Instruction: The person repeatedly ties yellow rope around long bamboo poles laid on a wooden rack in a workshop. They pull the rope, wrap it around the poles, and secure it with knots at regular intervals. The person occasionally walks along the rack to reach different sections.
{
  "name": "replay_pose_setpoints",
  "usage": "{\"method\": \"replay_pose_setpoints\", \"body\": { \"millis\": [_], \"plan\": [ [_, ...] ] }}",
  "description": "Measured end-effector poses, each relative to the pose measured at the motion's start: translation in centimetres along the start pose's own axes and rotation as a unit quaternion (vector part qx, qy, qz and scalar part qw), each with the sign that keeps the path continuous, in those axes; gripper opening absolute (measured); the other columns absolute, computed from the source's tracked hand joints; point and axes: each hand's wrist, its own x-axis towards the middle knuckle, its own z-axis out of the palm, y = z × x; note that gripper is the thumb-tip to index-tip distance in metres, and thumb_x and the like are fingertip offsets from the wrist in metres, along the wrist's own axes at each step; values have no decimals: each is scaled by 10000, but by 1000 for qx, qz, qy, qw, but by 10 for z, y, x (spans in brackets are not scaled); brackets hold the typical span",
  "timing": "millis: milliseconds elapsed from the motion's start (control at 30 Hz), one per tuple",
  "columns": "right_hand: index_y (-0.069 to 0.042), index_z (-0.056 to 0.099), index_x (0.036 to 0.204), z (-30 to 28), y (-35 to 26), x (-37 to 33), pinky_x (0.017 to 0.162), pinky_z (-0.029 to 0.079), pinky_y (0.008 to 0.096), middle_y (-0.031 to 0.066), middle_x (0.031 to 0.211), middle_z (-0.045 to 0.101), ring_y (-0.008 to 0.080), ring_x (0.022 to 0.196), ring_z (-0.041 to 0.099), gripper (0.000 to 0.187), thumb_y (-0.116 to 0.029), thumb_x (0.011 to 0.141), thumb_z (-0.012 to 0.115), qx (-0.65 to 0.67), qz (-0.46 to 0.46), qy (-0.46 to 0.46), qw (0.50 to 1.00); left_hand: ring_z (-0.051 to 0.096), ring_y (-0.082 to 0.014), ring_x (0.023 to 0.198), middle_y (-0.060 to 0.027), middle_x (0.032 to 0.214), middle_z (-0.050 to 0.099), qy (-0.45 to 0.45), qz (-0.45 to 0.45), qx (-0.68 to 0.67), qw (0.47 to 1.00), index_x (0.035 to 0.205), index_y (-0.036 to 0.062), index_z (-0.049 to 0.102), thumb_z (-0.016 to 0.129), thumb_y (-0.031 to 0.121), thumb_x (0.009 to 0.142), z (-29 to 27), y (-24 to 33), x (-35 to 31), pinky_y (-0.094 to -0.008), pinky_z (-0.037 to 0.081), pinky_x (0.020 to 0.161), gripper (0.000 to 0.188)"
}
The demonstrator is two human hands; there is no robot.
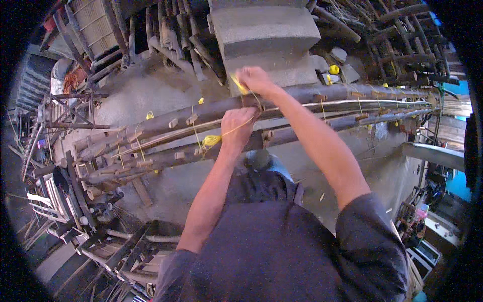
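Two long dark poles, the far pole [302, 94] and the near pole [231, 145], run side by side across the view, with short wooden pegs along them. Between them lie thin pale strips [176, 133]. My left hand [236, 127] is closed against the far pole, with yellow cord at its fingertips. A yellow cord bundle [212, 140] hangs beside that wrist. Beyond the far pole, my right hand [254, 81], slightly blurred, pinches another length of yellow cord [239, 84] that runs down toward the left hand. Other yellow cord ties [195, 126] cross between the poles.
Concrete steps [266, 43] rise just beyond the poles. Stacked bamboo furniture parts [402, 40] stand at far right, and wooden poles lean at far left. A yellow ball-like object [333, 69] sits by stone blocks. Wooden frames [121, 246] crowd the lower left.
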Motion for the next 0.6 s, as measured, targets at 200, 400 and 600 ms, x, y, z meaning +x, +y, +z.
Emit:
{"method": "replay_pose_setpoints", "body": {
  "millis": [200, 400, 600],
  "plan": [
    [-62, 574, 829, 52, -48, -215, 749, 502, 467, 162, 735, 617, 317, 798, 650, 257, -289, 939, 527, -233, -44, -250, 939, 670, -282, 816, -101, 887, 703, -16, -4, 30, 999, 988, 64, 665, 591, 217, 907, -3, 1, -25, -371, 493, 687, 188],
    [-95, 594, 785, 93, 3, -214, 548, 524, 446, 106, 686, 625, 323, 634, 643, 218, -282, 884, 542, -239, -154, -131, 950, 633, -244, 803, -109, 887, 664, -115, -198, -186, 955, 938, 9, 630, 577, 218, 922, -33, -15, 0, -316, 474, 778, 217],
    [-104, 589, 721, 71, 23, -210, 544, 532, 444, 101, 655, 642, 304, 605, 656, 222, -258, 871, 531, -313, -110, -118, 936, 564, -243, 731, -98, 810, 577, -268, -154, -260, 915, 875, -2, 568, 570, 174, 887, -47, 20, 79, -314, 459, 718, 177]
  ]
}}
